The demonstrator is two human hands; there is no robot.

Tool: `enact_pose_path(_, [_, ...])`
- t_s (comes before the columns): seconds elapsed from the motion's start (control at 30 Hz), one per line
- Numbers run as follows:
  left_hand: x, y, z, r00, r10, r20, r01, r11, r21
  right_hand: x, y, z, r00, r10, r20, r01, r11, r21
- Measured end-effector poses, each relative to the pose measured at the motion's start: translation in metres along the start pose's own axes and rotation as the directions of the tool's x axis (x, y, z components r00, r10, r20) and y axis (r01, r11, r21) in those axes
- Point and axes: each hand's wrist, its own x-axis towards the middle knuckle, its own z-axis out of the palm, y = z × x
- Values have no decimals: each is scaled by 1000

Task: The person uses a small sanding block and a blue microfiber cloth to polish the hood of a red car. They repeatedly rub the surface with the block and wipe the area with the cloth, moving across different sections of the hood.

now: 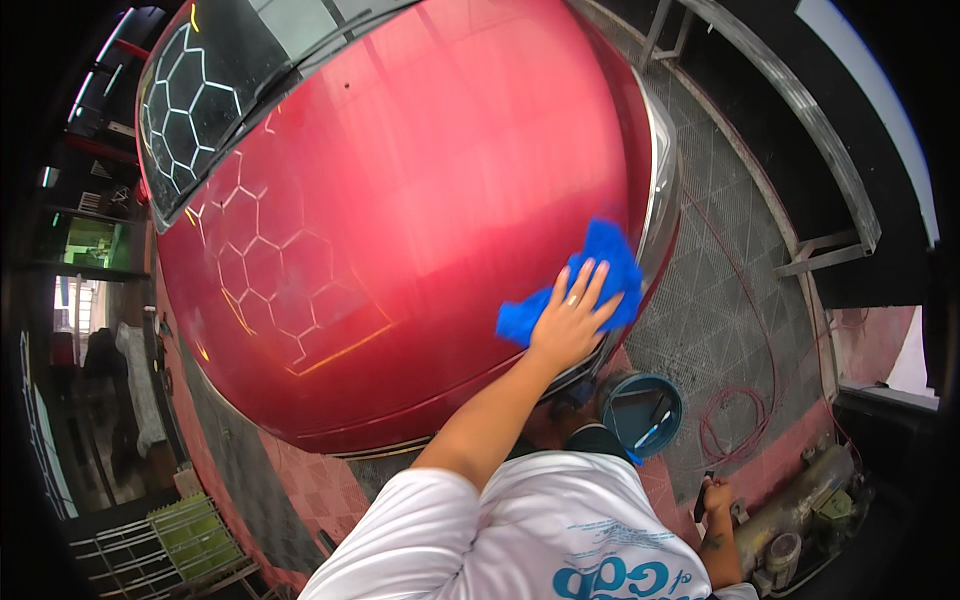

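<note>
Palm down, my left hand (570,322) presses a bright blue cloth (612,262) onto the front right part of a glossy red car hood (400,200). Its fingers are spread over the cloth, and a ring shows on one of them. Folds of the cloth stick out on both sides of the hand. Low at my right side, my right hand (717,495) is closed around a dark, slim object (702,500); its kind is too small to make out.
A blue-rimmed bucket (640,410) with a brush-like tool inside stands near my feet. Beyond it lies a coiled red hose (735,425). An air compressor (800,520) is at lower right, a metal frame (830,150) along the right wall. Hexagon line decals mark the hood's left side.
</note>
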Motion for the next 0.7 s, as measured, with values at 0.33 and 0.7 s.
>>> enact_pose_path(0.33, [-252, -102, -113, 909, -400, -117, 417, 876, 241, -48, -141, 53, 974, -225, 31, 227, 955, -188])
enact_pose_path(0.7, [-237, -149, -133, 800, -482, -358, 581, 772, 259, -107, -152, 91, 990, -144, 5, 144, 988, -50])
